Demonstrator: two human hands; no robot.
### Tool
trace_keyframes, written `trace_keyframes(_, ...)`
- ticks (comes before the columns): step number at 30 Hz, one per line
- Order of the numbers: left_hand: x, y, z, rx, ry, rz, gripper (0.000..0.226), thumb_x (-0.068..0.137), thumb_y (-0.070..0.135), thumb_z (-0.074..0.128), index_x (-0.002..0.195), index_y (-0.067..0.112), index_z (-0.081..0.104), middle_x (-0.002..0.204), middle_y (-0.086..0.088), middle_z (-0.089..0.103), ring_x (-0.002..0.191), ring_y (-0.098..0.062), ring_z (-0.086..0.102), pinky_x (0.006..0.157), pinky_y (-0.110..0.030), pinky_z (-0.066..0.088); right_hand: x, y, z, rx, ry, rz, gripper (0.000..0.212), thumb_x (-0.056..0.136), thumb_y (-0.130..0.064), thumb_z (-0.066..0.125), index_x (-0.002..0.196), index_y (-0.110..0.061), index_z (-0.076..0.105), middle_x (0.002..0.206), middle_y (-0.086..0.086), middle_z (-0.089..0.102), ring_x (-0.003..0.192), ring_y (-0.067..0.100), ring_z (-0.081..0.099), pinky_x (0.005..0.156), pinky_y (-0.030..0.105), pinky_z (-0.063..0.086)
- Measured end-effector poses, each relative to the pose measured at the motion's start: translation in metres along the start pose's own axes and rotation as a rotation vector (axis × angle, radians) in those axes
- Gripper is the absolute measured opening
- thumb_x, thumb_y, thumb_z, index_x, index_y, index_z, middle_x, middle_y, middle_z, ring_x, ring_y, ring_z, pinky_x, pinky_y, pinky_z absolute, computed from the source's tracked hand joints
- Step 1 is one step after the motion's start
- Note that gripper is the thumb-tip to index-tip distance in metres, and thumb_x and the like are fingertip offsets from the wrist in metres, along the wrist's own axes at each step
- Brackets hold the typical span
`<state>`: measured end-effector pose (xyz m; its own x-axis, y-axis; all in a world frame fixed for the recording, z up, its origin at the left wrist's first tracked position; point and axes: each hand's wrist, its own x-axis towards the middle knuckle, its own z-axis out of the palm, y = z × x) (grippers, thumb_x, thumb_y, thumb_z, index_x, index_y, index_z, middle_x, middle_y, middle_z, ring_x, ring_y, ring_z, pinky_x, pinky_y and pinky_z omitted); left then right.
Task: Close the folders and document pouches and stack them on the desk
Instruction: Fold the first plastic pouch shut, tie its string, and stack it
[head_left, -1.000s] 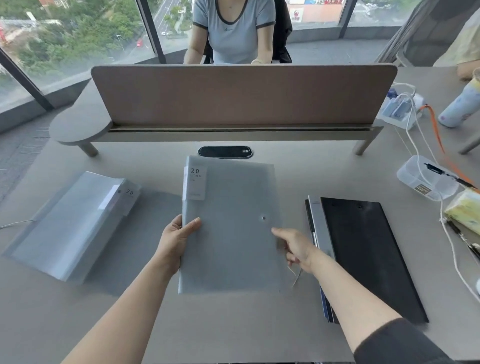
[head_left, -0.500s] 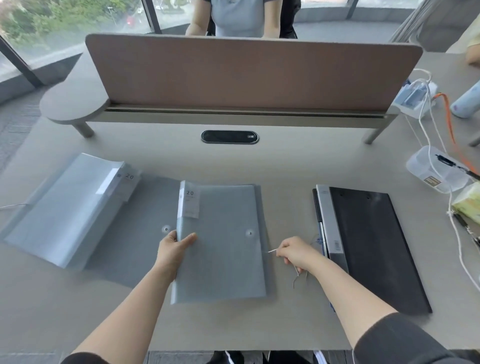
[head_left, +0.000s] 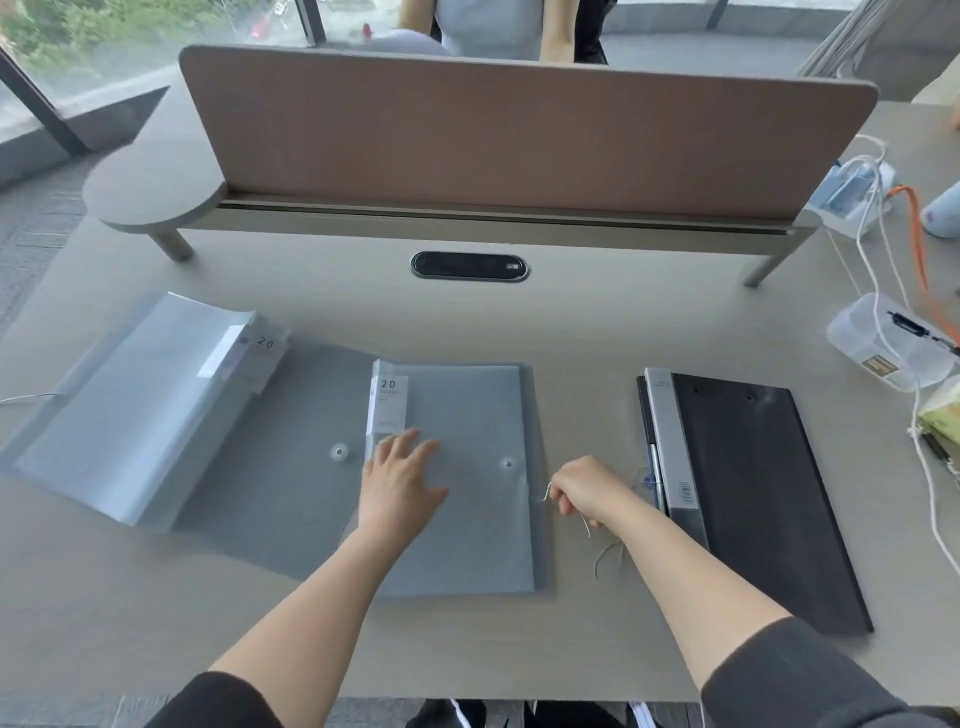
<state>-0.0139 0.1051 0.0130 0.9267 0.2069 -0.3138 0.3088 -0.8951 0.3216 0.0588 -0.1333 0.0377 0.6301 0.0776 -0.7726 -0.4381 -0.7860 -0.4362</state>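
A closed grey translucent folder (head_left: 467, 519) labelled 20 lies flat at the desk's centre, on a grey document pouch (head_left: 270, 488) whose flap spreads open to the left. My left hand (head_left: 397, 483) rests flat on the folder with fingers spread. My right hand (head_left: 587, 491) pinches the pouch's thin white string (head_left: 597, 551) just right of the folder. Another translucent folder (head_left: 130, 405) labelled 20 lies open at the left. A black folder (head_left: 753, 493) with a grey spine lies closed at the right.
A brown divider screen (head_left: 519, 135) stands across the back of the desk (head_left: 571, 322), with a person seated behind it. A clear plastic box (head_left: 883, 343), white and orange cables (head_left: 872, 218) and a tissue pack (head_left: 943, 415) crowd the right edge. A black cable port (head_left: 469, 266) sits mid-desk.
The folder went from held up in both hands to lying flat on the pouch. My left hand let go of its edge and now lies flat on it; my right hand took the string.
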Motion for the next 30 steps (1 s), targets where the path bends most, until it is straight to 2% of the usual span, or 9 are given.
trace_keyframes(2, 0.007, 0.011, 0.003, 0.074, -0.126, 0.131, 0.073, 0.084, 0.047, 0.068, 0.148, 0.037, 0.036, 0.164, 0.004, 0.018, 0.151, -0.023, 0.009, 0.120, -0.038, 0.014, 0.005, -0.007, 0.002, -0.038, 0.025, 0.003, 0.018, 0.082, -0.011, 0.049, 0.069, -0.012, 0.061, 0.057, 0.000, 0.064, 0.038, 0.014, 0.044, 0.042, 0.022, 0.031)
trace_keyframes(5, 0.013, 0.019, 0.011, 0.157, -0.214, 0.213, 0.078, 0.084, 0.052, 0.066, 0.151, 0.040, 0.028, 0.166, 0.006, 0.006, 0.153, -0.023, -0.001, 0.123, -0.042, 0.004, 0.017, -0.018, 0.008, -0.083, 0.072, 0.000, 0.020, 0.079, -0.011, 0.047, 0.071, -0.007, 0.064, 0.066, 0.008, 0.072, 0.054, 0.027, 0.059, 0.055, 0.027, 0.043)
trace_keyframes(8, 0.015, 0.018, 0.017, 0.198, -0.212, 0.229, 0.078, 0.084, 0.056, 0.065, 0.151, 0.043, 0.027, 0.166, 0.007, 0.003, 0.153, -0.023, -0.002, 0.123, -0.042, 0.003, 0.030, -0.029, 0.015, -0.127, 0.091, 0.019, 0.018, 0.074, -0.005, 0.048, 0.079, -0.002, 0.065, 0.082, 0.017, 0.075, 0.065, 0.029, 0.065, 0.062, 0.031, 0.048)
trace_keyframes(12, 0.016, 0.015, 0.018, 0.220, -0.197, 0.252, 0.079, 0.084, 0.059, 0.064, 0.151, 0.045, 0.025, 0.166, 0.007, 0.003, 0.152, -0.023, 0.000, 0.122, -0.042, 0.005, 0.043, -0.046, 0.025, -0.216, 0.158, 0.024, 0.019, 0.078, -0.002, 0.046, 0.081, -0.008, 0.064, 0.086, 0.011, 0.072, 0.076, 0.030, 0.065, 0.061, 0.026, 0.045)
trace_keyframes(18, 0.017, 0.011, 0.019, 0.196, -0.196, 0.253, 0.078, 0.084, 0.060, 0.063, 0.151, 0.047, 0.024, 0.166, 0.008, 0.003, 0.152, -0.022, 0.000, 0.122, -0.042, 0.005, 0.049, -0.064, 0.041, -0.381, 0.232, -0.107, 0.018, 0.089, -0.015, 0.049, 0.092, -0.013, 0.066, 0.102, 0.011, 0.071, 0.094, 0.032, 0.065, 0.070, 0.027, 0.041)
trace_keyframes(21, 0.017, 0.009, 0.020, 0.185, -0.200, 0.251, 0.078, 0.084, 0.059, 0.063, 0.150, 0.048, 0.024, 0.166, 0.008, 0.002, 0.152, -0.022, -0.001, 0.122, -0.042, 0.004, 0.046, -0.067, 0.052, -0.501, 0.209, -0.208, 0.016, 0.091, -0.019, 0.047, 0.083, -0.020, 0.061, 0.102, 0.011, 0.070, 0.095, 0.032, 0.065, 0.068, 0.027, 0.038)
trace_keyframes(24, 0.017, 0.008, 0.021, 0.171, -0.195, 0.251, 0.078, 0.084, 0.058, 0.064, 0.149, 0.049, 0.024, 0.166, 0.008, 0.003, 0.152, -0.022, -0.001, 0.122, -0.043, 0.005, 0.040, -0.066, 0.062, -0.631, 0.194, -0.284, 0.022, 0.092, -0.021, 0.045, 0.097, -0.017, 0.066, 0.109, 0.010, 0.070, 0.102, 0.033, 0.064, 0.070, 0.028, 0.039)
trace_keyframes(27, 0.017, 0.007, 0.022, 0.175, -0.191, 0.249, 0.078, 0.084, 0.059, 0.063, 0.150, 0.049, 0.024, 0.166, 0.009, 0.003, 0.152, -0.021, -0.001, 0.122, -0.042, 0.005, 0.032, -0.058, 0.066, -0.649, 0.180, -0.284, 0.025, 0.091, -0.018, 0.044, 0.103, -0.014, 0.065, 0.112, 0.010, 0.068, 0.105, 0.033, 0.063, 0.071, 0.028, 0.039)
trace_keyframes(30, 0.016, 0.007, 0.021, 0.192, -0.188, 0.247, 0.079, 0.084, 0.060, 0.063, 0.150, 0.048, 0.023, 0.166, 0.009, 0.002, 0.152, -0.021, 0.000, 0.122, -0.041, 0.006, 0.025, -0.044, 0.064, -0.592, 0.159, -0.254, 0.020, 0.089, -0.017, 0.044, 0.089, -0.017, 0.064, 0.104, 0.011, 0.068, 0.097, 0.033, 0.063, 0.066, 0.028, 0.038)
